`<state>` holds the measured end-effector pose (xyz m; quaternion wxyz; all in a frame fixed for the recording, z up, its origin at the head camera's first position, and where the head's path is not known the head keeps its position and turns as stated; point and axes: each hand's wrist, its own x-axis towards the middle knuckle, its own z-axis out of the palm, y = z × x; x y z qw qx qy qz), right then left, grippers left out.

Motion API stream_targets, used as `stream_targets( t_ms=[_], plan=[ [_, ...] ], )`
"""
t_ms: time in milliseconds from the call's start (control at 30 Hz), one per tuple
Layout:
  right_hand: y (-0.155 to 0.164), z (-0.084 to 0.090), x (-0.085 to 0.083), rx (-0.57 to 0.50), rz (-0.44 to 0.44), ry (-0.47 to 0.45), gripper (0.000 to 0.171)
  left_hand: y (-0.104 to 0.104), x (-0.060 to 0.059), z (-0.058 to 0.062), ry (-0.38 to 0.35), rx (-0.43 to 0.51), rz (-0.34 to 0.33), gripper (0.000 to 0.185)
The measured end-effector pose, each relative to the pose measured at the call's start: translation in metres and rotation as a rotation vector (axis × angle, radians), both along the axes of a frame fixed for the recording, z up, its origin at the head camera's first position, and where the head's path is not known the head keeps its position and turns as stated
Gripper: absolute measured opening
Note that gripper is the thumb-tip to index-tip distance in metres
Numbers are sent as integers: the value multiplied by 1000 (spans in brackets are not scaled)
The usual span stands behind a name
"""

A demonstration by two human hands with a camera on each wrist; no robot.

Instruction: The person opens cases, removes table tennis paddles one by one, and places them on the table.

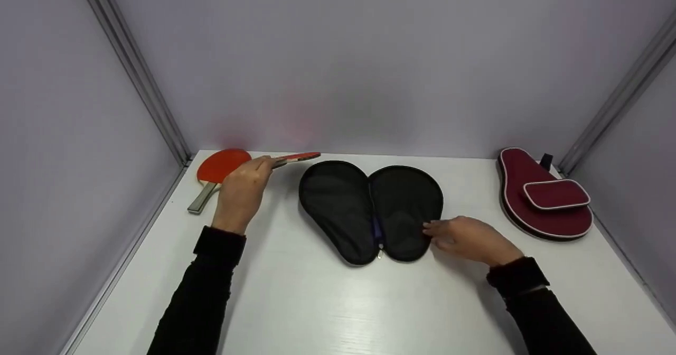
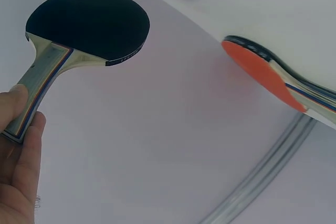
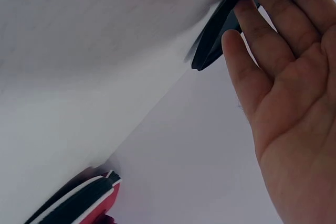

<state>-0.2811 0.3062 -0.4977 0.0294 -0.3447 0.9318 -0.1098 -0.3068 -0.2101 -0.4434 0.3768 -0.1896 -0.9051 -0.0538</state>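
Observation:
My left hand point(image 1: 242, 194) grips a table tennis paddle point(image 1: 300, 157) by its handle, raised above the table and left of the black case. In the left wrist view this paddle point(image 2: 89, 24) shows its black rubber side, with thumb and fingers around the striped handle. A black paddle-shaped case point(image 1: 338, 207) lies unzipped and spread flat mid-table, its two halves side by side. My right hand point(image 1: 470, 239) rests its fingertips on the right half's edge. Extended fingers of the right hand point(image 3: 294, 77) reach the dark case edge point(image 3: 215, 35) in the right wrist view; the thumb is mostly out of sight.
Another paddle point(image 1: 224, 166), red side up, lies at the table's back left, partly behind my left hand. A dark red paddle case point(image 1: 546, 220) with white piping and a small pocket lies at the right. Pale walls point(image 1: 359, 69) enclose the white table point(image 1: 343, 307).

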Motion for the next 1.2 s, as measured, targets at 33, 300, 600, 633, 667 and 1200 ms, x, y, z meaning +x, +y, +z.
stream_targets(
  t_ms=[33, 300, 600, 633, 667, 1200],
  plan=[
    [-2, 0, 1, 6, -3, 17, 37, -3, 0, -2, -8, 2, 7, 21],
    [-19, -8, 7, 38, 8, 8, 48, -22, -1, -12, -34, 19, 42, 15],
    [-14, -2, 6, 7, -26, -62, 49, -29, -2, -18, -74, 13, 108, 15],
    [-12, 0, 7, 11, -32, -59, 50, -29, -2, -19, -75, 7, 113, 14],
    [-11, 1, 7, 15, -37, -58, 50, -28, -1, -21, -77, -1, 115, 14],
    [-4, 3, 8, 16, -59, -94, 51, -26, 1, -43, -281, -148, 50, 30]
  ],
)
